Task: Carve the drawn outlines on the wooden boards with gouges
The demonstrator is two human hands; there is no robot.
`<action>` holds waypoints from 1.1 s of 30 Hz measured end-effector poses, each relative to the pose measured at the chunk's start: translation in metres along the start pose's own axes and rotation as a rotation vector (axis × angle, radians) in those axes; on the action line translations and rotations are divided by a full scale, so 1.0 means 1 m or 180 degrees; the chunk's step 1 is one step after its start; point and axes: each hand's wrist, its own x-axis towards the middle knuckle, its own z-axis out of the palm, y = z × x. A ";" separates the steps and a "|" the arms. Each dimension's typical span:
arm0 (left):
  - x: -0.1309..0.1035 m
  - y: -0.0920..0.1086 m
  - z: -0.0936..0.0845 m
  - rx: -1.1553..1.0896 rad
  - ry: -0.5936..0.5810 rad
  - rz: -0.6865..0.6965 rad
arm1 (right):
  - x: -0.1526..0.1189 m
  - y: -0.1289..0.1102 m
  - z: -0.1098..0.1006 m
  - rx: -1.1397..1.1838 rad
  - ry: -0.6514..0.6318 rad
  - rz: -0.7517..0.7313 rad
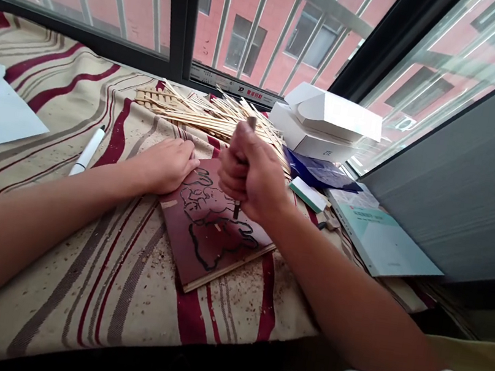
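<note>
A reddish-brown wooden board [202, 257] lies tilted on the striped cloth, with black-outlined animal-like figures carved or drawn on its face. My left hand [167, 164] is closed at the board's upper left edge, fingers curled against it. Above the board's right part, my right hand [249, 173] makes a fist around an upright carving chisel [237, 210]. The handle's end pokes out over the thumb, and the narrow dark blade points down to the board. Whether its tip touches the wood I cannot tell. Small wood chips are scattered around the board.
Behind the hands lies a pile of thin wooden sticks [184, 111]. White boxes [325, 132], a blue plastic sheet [312, 169], a green-and-white block [308, 194] and a book [379, 236] are on the right. A white marker [88, 151] and paper [0, 111] lie left.
</note>
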 end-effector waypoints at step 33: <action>-0.005 0.007 -0.006 0.0516 0.0205 0.0202 | 0.001 0.012 0.004 0.0024 -0.0300 -0.0070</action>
